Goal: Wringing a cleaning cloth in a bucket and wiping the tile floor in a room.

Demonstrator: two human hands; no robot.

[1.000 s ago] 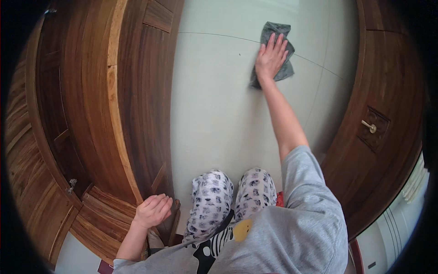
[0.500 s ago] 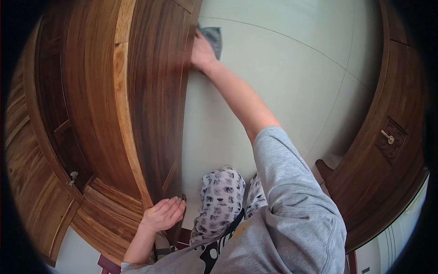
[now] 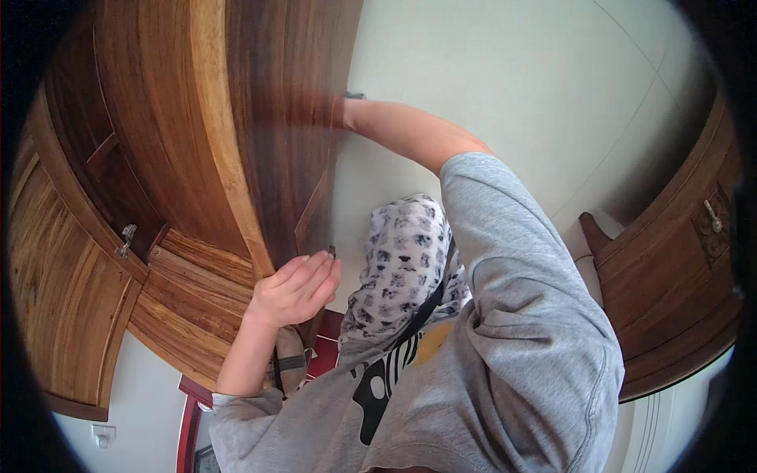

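Only a small scrap of the grey cloth (image 3: 355,95) is shown, on the pale floor (image 3: 505,71) right against the lower edge of the dark wooden panel (image 3: 292,63); the rest of it is hidden. The right forearm (image 3: 414,132) is stretched across to that same spot, and the right hand is cut off from sight past the wrist, so whether its grip is closed on the cloth or pressed flat cannot be told (a reddish blur, perhaps a reflection, is seen on the polished wood there).

The wiping is judged to be under way at the panel's foot, not finished. How much of the floor has been covered cannot be read, since no clear mark of wiped or unwiped tile is shown; what is left behind the panel is equally hidden.

The left hand (image 3: 298,288) is held by the near end of the pale wooden edge (image 3: 214,102), fingers together and slightly bent; whether anything is grasped cannot be told. Patterned trousers (image 3: 398,260) are seen between the arms.
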